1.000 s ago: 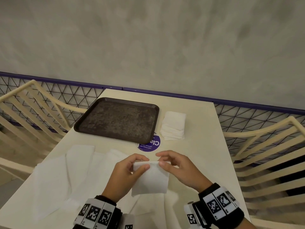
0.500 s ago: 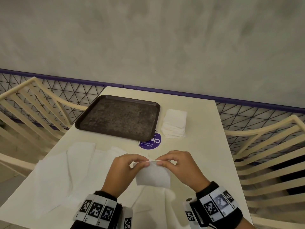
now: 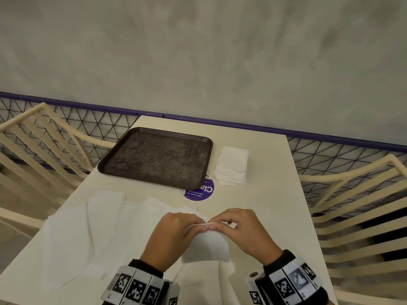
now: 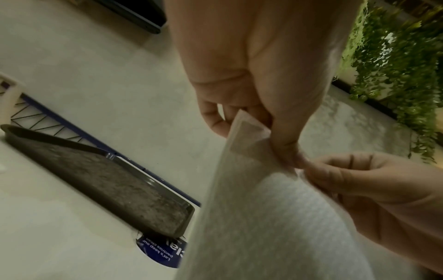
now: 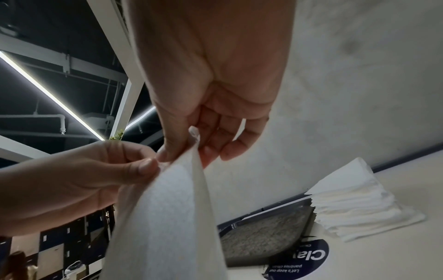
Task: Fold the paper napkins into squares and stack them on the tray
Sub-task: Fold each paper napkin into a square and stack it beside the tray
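A small folded white napkin (image 3: 206, 247) hangs above the table's near edge, held by its top edge. My left hand (image 3: 176, 232) pinches that edge on the left and my right hand (image 3: 237, 230) pinches it on the right, fingertips almost meeting. The left wrist view shows my left hand (image 4: 275, 132) pinching a turned-down corner of the napkin (image 4: 275, 227). The right wrist view shows my right hand (image 5: 191, 149) pinching the napkin (image 5: 172, 208). The dark brown tray (image 3: 158, 157) lies bare at the back left. Unfolded white napkins (image 3: 88, 234) are spread on the table's left.
A stack of folded white napkins (image 3: 232, 166) sits right of the tray. A round purple sticker (image 3: 199, 191) lies partly under the tray's near corner. Cream slatted chairs (image 3: 356, 208) flank the cream table (image 3: 275, 205). A mesh railing and grey wall stand behind.
My hands have slid toward each other along the napkin's top edge and now nearly touch. The napkin hangs a little lower and nearer to me.
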Available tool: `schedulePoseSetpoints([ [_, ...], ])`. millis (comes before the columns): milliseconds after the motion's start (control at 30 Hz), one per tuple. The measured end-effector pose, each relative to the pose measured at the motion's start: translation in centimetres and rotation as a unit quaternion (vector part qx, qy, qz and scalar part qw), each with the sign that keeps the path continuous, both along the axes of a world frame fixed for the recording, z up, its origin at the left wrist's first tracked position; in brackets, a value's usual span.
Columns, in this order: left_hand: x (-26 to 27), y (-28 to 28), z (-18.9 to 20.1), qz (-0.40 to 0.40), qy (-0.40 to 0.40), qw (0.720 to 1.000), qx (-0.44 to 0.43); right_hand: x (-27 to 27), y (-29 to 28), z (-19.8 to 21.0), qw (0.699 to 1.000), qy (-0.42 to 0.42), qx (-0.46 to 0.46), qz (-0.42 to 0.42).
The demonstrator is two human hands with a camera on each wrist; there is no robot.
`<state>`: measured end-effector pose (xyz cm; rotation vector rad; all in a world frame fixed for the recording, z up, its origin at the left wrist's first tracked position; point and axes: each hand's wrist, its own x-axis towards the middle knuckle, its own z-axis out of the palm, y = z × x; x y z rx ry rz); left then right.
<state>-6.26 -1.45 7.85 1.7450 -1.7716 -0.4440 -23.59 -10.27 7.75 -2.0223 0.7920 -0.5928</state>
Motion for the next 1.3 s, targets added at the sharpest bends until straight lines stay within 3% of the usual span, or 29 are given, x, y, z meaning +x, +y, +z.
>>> schedulePoseSetpoints([
  [300, 1.2, 0.4, 0.1, 0.08, 0.137, 0.986, -0.047, -1.3, -1.1, -0.2, 0.99, -0.061, 0.105, -0.07],
  [433, 1.3, -0.2, 0.4, 0.103, 0.183, 0.976, -0.047, -0.9, -1.1, -1.8, 0.99, -0.012, 0.141, 0.021],
  [533, 1.4, -0.7, 0.0, 0.121, 0.202, 0.971, -0.042, -0.2, -1.8, -3.3, 0.989, -0.007, 0.147, 0.008],
  [667, 3.5, -0.7, -2.5, 0.16, 0.135, 0.978, -0.021, 0.3, -4.8, -3.6, 0.978, -0.037, 0.196, -0.062],
  [767, 5.6, -0.1, -5.5, 0.18, 0.052, 0.98, 0.067, 0.7, -8.4, -3.7, 0.957, -0.07, 0.226, -0.169],
  [933, 6.3, 0.9, -8.6, 0.219, -0.032, 0.955, 0.2, 2.2, -15.6, -4.2, 0.905, -0.092, 0.267, -0.318],
  [1067, 5.8, 1.0, -9.2, 0.254, -0.072, 0.933, 0.243, 3.4, -20.5, -5.3, 0.879, -0.094, 0.295, -0.363],
  [1167, 6.0, 0.9, -9.9, 0.249, -0.089, 0.923, 0.281, 4.4, -23.0, -5.7, 0.876, -0.052, 0.285, -0.385],
  [1300, 6.0, 1.0, -11.2, 0.254, -0.061, 0.927, 0.267, 5.0, -24.8, -7.2, 0.889, 0.089, 0.234, -0.384],
])
